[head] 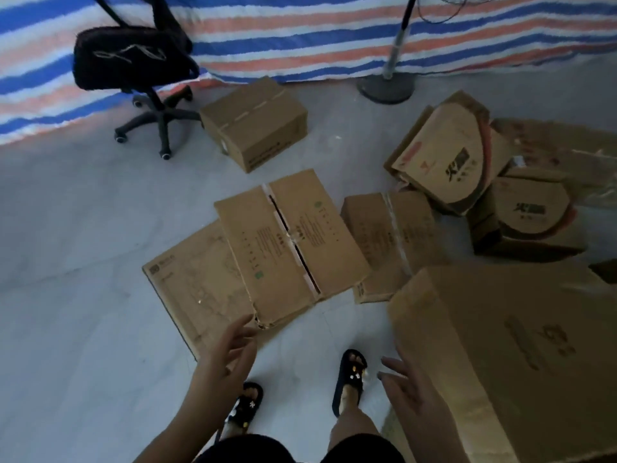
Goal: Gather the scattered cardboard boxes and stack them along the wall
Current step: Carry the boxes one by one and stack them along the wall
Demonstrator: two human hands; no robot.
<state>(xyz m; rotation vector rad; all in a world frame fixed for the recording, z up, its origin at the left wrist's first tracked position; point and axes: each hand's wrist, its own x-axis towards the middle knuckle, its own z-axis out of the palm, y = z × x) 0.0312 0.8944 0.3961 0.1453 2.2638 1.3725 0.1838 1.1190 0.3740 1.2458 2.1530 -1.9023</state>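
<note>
Floor: grey concrete floor (pixel 83 262), dimly lit, with cardboard boxes scattered over its middle and right.
Backdrop: striped tarpaulin (pixel 300 31) in blue, white and orange hangs along the far side and folds onto the floor at left.
Chair: black office chair (pixel 133 61) on castors stands at upper left, in front of the tarpaulin.
Fan: round base and pole of a standing fan (pixel 385 86) at upper middle, near the tarpaulin's edge.
Far box: closed taped box (pixel 255 123) sits just right of the chair's castors, apart from the others.
Middle box: shallow box with a split tape seam (pixel 290 243) lies tilted, overlapping a flat printed carton (pixel 197 289) beneath its left side; its near corner is crushed.
Neighbour: another taped box (pixel 390 242) lies just beside the middle box on the right.
Right heap: two cartons with curved printed panels (pixel 447 155) and (pixel 531 215) lean against each other at right.
Near box: large carton (pixel 507 355) fills the lower right.
Left hand: left hand (pixel 227 352), fingers relaxed and spread, holding nothing, fingertips just beside the middle box's crushed corner.
Right hand: right hand (pixel 407 385), fingers extended, held at the large carton's near left edge; contact cannot be told.
Feet: black sandals (pixel 349 375) on the floor between the hands.
</note>
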